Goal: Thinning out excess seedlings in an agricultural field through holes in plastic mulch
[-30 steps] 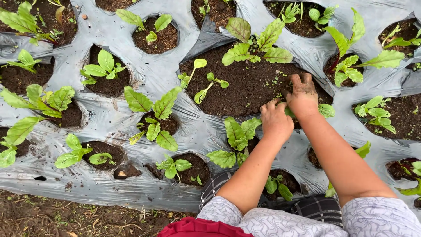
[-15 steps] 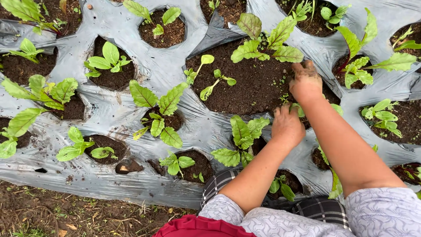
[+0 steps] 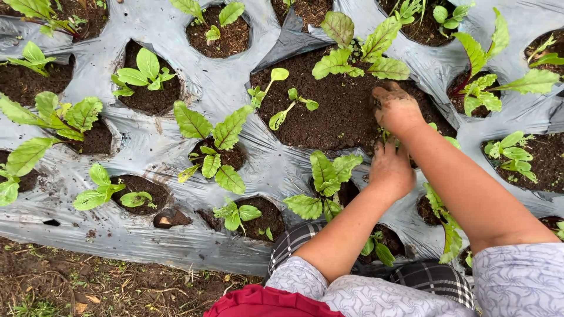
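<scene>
**Two soil-covered hands working at a seedling in a mulched garden bed**

Seen from above, two bare hands meet at the right edge of a large opening of dark soil [image 3: 329,111] cut in silver-grey plastic mulch [image 3: 147,235]. The right hand [image 3: 397,109] lies palm down on the soil, caked with dirt, its fingers [image 3: 382,94] curled loosely and pressed into the earth; whether they pinch anything cannot be told. The left hand [image 3: 390,169] sits just below it, nearer the person, its fingers pointing up toward the right hand and bent down into the soil, their tips hidden. Between the two hands a small green seedling [image 3: 385,136] shows as a few leaves, touching both sets of fingers; whether either hand grips it cannot be made out.

In the same opening, to the left of the hands, stand two thin young seedlings [image 3: 282,97], and above them one fuller plant with broad crinkled leaves [image 3: 358,50]. Just beside the left wrist grows another leafy plant [image 3: 326,176].

Further out, the mulch carries many more round holes, each with one green plant, about a dozen in view. Both forearms come in from the lower right, out of pale patterned sleeves [image 3: 517,282]. Bare ground with dry litter [image 3: 88,287] edges the bed at lower left.
</scene>
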